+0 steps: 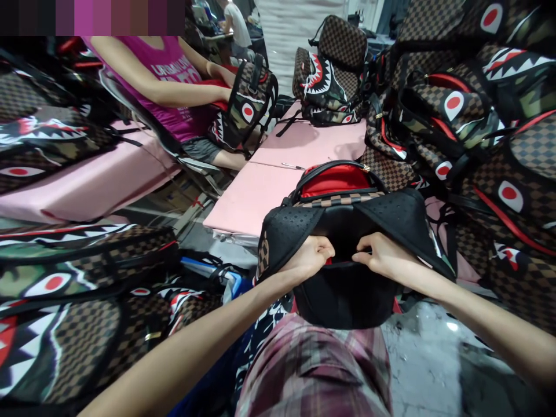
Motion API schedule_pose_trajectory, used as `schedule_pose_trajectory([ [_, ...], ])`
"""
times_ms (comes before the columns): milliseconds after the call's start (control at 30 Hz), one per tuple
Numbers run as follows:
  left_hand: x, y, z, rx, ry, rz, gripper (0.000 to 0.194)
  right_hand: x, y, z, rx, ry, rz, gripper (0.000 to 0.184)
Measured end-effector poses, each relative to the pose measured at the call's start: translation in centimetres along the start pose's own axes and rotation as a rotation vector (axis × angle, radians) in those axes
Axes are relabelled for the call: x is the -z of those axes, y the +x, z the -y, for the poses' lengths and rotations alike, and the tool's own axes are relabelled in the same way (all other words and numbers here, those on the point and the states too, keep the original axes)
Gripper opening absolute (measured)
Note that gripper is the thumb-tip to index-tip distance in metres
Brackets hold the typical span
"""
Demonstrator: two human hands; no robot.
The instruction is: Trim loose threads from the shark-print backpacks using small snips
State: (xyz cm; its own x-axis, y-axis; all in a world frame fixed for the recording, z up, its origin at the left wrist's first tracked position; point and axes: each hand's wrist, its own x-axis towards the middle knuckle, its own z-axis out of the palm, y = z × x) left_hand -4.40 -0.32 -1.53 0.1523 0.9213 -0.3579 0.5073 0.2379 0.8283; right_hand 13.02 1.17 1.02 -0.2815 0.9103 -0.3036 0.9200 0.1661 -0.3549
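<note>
Hands (316, 255) (377, 253) pinch a black bag (347, 292) beside a pink tabletop (247, 200), checkered backpacks (343, 43) piled around.

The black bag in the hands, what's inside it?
Red lining shows in the open top of the bag. The near edge hides anything deeper; the gap below is too dark to tell.

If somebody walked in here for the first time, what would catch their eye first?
Probably the heap of checkered bags crowding the right side, with bold red eyes and jagged white teeth. Then, at center, the left hand and right hand gripping a black-paneled bag at its opening. Upper left, a co-worker's magenta shirt stands out too.
</note>
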Motion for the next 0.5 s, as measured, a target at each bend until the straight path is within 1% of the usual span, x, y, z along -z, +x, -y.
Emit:
schedule_pose_trajectory([
  [100, 0.1, 0.3, 0.5, -0.037, -0.028, 0.008, 0.014, 0.1, 0.4, 0.4, -0.010, -0.040, 0.051, 0.015],
  [200, 0.2, 0.4, 0.7, -0.024, -0.039, -0.001, 0.014, 0.2, 0.7, 0.8, -0.018, -0.064, 0.071, 0.015],
  [367, 0.2, 0.5, 1.1, -0.030, -0.093, -0.001, 0.013, -0.3, 1.3, 0.8, 0.025, 0.017, 0.073, 0.012],
  [500, 0.3, 0.3, 1.2, -0.022, -0.070, -0.006, 0.014, -0.8, 1.4, 0.3, 0.046, 0.063, 0.091, 0.008],
])
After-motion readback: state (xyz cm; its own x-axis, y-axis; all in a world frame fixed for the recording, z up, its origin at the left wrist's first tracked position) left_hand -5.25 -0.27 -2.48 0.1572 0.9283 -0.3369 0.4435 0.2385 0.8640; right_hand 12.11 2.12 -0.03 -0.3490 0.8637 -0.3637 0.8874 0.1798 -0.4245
